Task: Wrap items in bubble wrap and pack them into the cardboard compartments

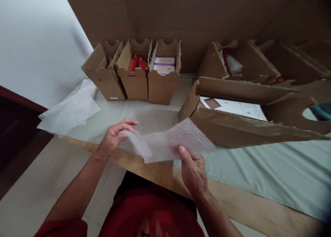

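Both hands hold one sheet of bubble wrap (pixel 168 142) above the near edge of the table (pixel 258 171). My left hand (pixel 113 137) pinches its left end, which folds downward. My right hand (pixel 192 169) grips its lower right edge, thumb on top. The sheet is clear and crumpled, and stretches between the two hands.
A second bubble wrap sheet (pixel 69 109) lies at the table's left corner. Three small open cardboard boxes (pixel 134 75) stand at the back, one with red packets, one with white packs. A large open cardboard box (pixel 245 123) lies to the right, with more boxes (pixel 232 61) behind it.
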Available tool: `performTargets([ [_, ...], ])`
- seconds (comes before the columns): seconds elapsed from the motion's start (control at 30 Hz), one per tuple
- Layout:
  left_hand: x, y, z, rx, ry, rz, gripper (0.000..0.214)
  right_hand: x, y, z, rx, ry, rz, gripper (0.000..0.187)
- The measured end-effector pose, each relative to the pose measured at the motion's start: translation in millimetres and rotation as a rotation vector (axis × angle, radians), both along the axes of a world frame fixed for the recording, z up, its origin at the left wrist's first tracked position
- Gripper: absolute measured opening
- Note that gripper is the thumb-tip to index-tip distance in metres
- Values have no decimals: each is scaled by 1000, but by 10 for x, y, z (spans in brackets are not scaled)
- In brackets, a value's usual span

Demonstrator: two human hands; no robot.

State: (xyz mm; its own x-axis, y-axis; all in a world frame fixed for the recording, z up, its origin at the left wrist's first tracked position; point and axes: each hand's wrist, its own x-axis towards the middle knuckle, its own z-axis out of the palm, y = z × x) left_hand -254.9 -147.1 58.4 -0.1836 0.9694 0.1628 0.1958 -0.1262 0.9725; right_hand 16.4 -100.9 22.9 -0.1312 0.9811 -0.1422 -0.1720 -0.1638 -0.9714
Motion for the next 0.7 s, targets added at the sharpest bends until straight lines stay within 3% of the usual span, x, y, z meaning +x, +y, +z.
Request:
performTargets([
  [0.17, -480, -81, 86, -94, 137, 22, 31, 662, -69, -41, 80, -197, -283, 30],
  [0.27, -618, -73, -38, -176, 307, 47, 24, 944, -105, -112, 22, -177, -263, 30],
  [0.33, -605, -64, -133, -197, 387, 131, 30, 1071, -144, -138, -42, -205, -230, 34],
  [0.4, -491, -67, -184, -155, 477, 230, 31, 1170, -189, -124, -85, -271, -164, 39],
  [0.47, -282, -87, -182, -60, 582, 221, 27, 1252, -231, -69, -109, -334, -99, 44],
  [0.6, 268, -121, -137, 174, 719, -88, 24, 1373, -282, 55, -103, -422, -84, 47],
  [0.7, 643, -113, -174, 235, 714, -302, 23, 1431, -318, 59, -88, -442, -53, 45],
])
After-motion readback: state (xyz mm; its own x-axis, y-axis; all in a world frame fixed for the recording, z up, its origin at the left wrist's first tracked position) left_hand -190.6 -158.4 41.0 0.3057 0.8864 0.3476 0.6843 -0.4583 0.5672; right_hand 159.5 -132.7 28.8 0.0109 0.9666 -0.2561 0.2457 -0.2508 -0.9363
